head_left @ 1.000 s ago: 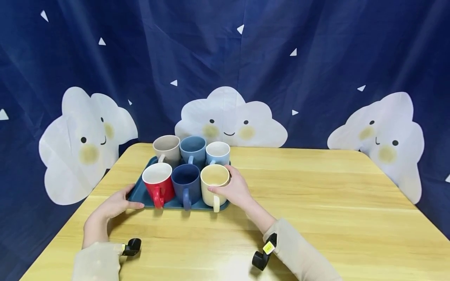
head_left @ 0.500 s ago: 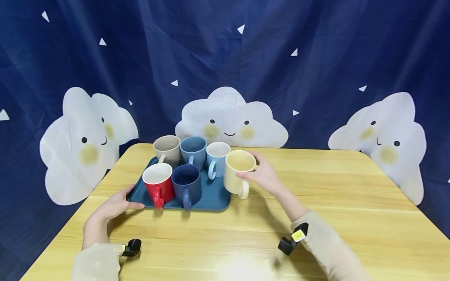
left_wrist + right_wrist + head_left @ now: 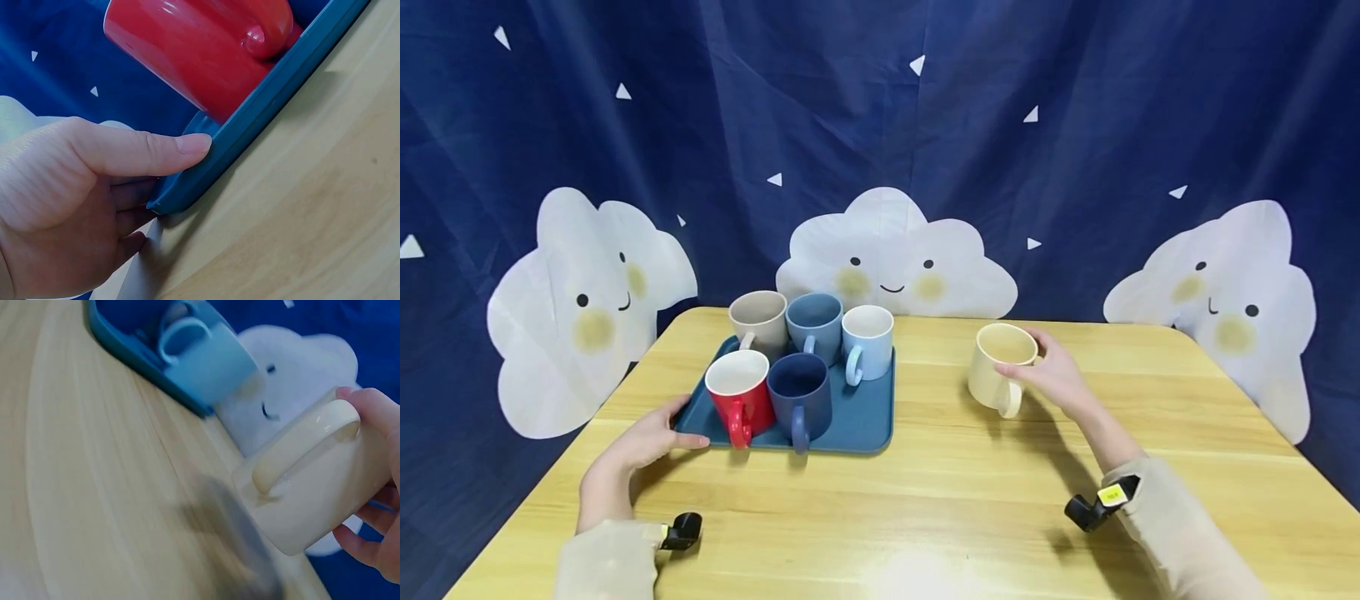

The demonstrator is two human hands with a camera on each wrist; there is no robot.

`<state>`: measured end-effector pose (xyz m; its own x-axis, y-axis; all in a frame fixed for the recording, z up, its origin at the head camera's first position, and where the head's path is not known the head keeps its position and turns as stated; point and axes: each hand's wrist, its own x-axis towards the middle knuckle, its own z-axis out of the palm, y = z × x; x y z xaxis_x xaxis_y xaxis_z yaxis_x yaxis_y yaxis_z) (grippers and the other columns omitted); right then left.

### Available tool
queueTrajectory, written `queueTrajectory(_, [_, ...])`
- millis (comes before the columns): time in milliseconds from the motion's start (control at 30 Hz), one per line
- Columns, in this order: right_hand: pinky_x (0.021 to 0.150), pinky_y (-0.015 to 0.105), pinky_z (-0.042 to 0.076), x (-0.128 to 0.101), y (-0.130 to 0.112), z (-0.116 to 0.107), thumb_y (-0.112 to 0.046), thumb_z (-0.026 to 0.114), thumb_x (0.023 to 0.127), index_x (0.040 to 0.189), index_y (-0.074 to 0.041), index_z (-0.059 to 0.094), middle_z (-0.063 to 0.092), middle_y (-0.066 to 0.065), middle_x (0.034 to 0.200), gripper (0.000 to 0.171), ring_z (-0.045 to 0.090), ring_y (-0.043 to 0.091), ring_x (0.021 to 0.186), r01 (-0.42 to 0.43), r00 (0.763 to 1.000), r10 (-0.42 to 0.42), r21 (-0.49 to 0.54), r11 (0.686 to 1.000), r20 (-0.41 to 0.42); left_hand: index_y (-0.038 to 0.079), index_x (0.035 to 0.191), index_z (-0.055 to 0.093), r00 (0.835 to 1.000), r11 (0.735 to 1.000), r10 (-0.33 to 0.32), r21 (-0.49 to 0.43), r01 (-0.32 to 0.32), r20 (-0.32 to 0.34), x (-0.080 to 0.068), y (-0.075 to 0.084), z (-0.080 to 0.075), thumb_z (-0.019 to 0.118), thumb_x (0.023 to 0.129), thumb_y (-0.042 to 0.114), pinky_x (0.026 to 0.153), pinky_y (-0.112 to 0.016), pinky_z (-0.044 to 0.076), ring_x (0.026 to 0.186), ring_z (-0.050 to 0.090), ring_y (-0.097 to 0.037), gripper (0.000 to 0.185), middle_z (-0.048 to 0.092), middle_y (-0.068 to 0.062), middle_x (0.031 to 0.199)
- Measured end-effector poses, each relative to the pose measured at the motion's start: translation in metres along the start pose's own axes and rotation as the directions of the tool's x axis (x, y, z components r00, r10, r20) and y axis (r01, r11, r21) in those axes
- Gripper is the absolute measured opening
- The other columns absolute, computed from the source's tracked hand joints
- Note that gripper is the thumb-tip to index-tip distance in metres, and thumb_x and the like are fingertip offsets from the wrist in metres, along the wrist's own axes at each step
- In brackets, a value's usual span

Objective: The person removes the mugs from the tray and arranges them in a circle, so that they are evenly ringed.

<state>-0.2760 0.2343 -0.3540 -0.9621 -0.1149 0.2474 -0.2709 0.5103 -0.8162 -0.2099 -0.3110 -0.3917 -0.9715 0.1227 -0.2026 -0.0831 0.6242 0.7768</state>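
**Head view: cream mug held just off the tray, right of centre**

The right hand (image 3: 1060, 377) has its fingers wrapped round the cream mug (image 3: 997, 362), right of the frame's middle, well apart from the tray (image 3: 857, 425). Whether its base touches the tabletop (image 3: 925, 500) I cannot tell; the right wrist view shows it tilted, handle toward the camera. In my judgement the grip sits high near the rim, so a smooth mug could slip or land on an edge and tip.

The left hand (image 3: 643, 442) pinches the tray's lower-left corner, thumb on the rim. A tug there could jostle the red mug (image 3: 739, 393) and its four neighbours, which stand close together.

The tabletop is pale yellow wood. Behind hangs a dark blue curtain (image 3: 1075, 125) with smiling white clouds.
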Motion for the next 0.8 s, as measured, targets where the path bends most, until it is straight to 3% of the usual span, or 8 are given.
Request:
queueTrajectory(233, [0.087, 0.023, 0.036, -0.001, 0.027, -0.023, -0.021, 0.074, 0.079, 0.137, 0.003, 0.035, 0.05, 0.021, 0.126, 0.074, 0.045, 0.027, 0.113, -0.01, 1.0, 0.01, 0.002, 1.0, -0.002, -0.013, 0.143, 0.006, 1.0, 1.0, -0.006, -0.003, 0.006, -0.004, 0.001, -0.003, 0.001, 0.074, 0.078, 0.025, 0.097, -0.068, 0.02, 0.123, 0.021, -0.053, 0.101, 0.01, -0.041, 0.142])
queueTrajectory(400, [0.082, 0.013, 0.037, 0.003, 0.039, -0.033, -0.022, 0.073, 0.08, 0.135, 0.003, 0.038, 0.052, 0.019, 0.122, 0.07, 0.047, 0.015, 0.106, 0.008, 1.0, -0.008, -0.02, 1.0, 0.003, -0.013, 0.143, 0.006, 1.0, 1.0, -0.002, -0.006, 0.002, -0.007, 0.001, -0.003, 0.001, 0.074, 0.078, 0.025, 0.097, -0.068, 0.021, 0.122, 0.022, -0.053, 0.101, 0.011, -0.041, 0.142])
queueTrajectory(567, [0.08, 0.012, 0.039, 0.008, 0.048, -0.041, -0.02, 0.072, 0.082, 0.134, 0.003, 0.04, 0.053, 0.019, 0.12, 0.066, 0.048, 0.006, 0.101, 0.024, 1.0, -0.024, -0.017, 1.0, 0.007, -0.013, 0.143, 0.008, 1.0, 1.0, 0.0, -0.006, 0.0, -0.006, 0.001, -0.004, 0.002, 0.074, 0.078, 0.025, 0.097, -0.067, 0.022, 0.121, 0.024, -0.051, 0.1, 0.013, -0.04, 0.141])
queueTrajectory(800, [0.074, 0.014, 0.041, 0.017, 0.058, -0.052, -0.02, 0.07, 0.083, 0.135, 0.004, 0.039, 0.052, 0.019, 0.119, 0.065, 0.049, 0.008, 0.095, -0.007, 1.0, 0.007, -0.022, 1.0, 0.01, -0.012, 0.143, 0.007, 1.0, 1.0, -0.002, -0.001, 0.002, -0.007, 0.0, -0.003, 0.0, 0.074, 0.078, 0.026, 0.097, -0.067, 0.022, 0.122, 0.023, -0.052, 0.1, 0.012, -0.04, 0.142])
